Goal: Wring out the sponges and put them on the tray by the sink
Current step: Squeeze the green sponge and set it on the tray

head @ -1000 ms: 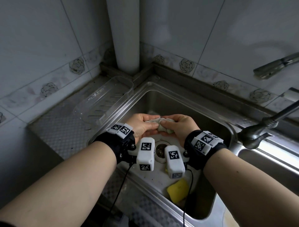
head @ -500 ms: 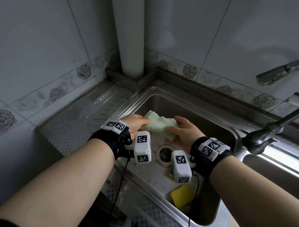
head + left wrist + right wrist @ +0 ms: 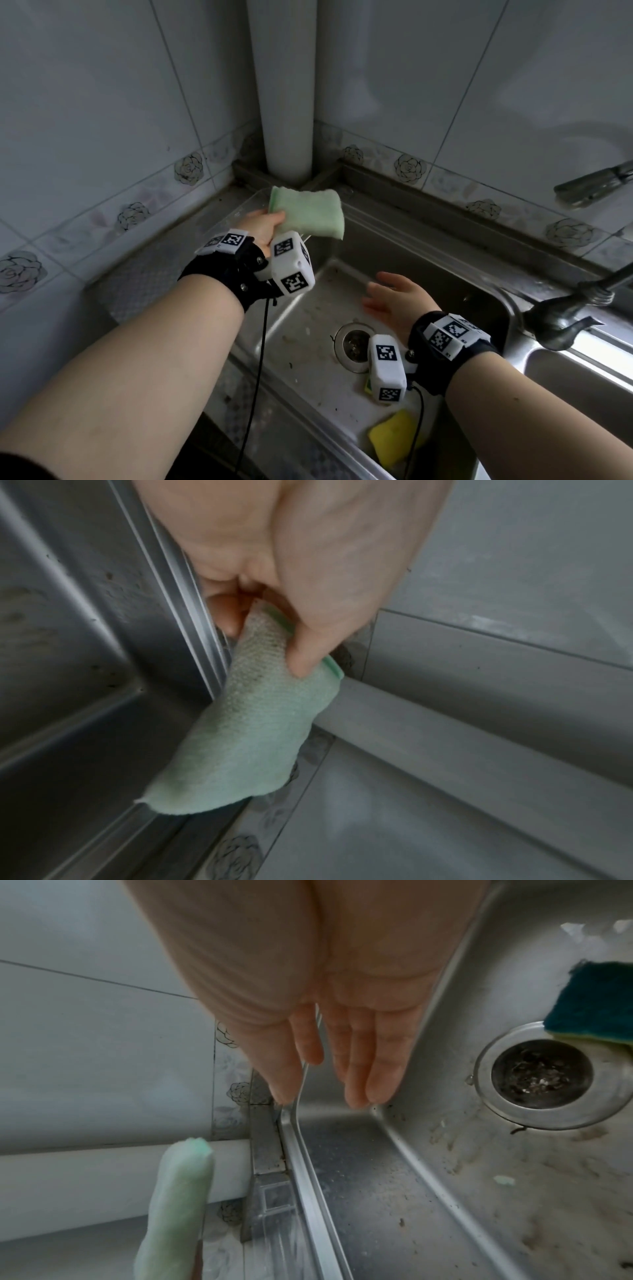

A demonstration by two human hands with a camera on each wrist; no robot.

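Green sponge [image 3: 306, 213] pinched at one corner only by left hand [image 3: 262, 228], hanging beyond the grip, over clear tray [image 3: 254, 200]. Could slip into sink [image 3: 404, 255]: little hold, probably wet. Right hand [image 3: 397, 296] spread, empty. Yellow sponge [image 3: 394, 442] not wrung.

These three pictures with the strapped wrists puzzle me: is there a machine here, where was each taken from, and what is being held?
No machine: a person's two bare hands, with a camera on the head and one on each wrist. The head view looks down at a steel sink. The left hand pinches a green sponge above the clear tray beside the sink; the left wrist view shows that grip close up. The right hand hangs empty over the basin, fingers straight. A yellow sponge lies in the sink.
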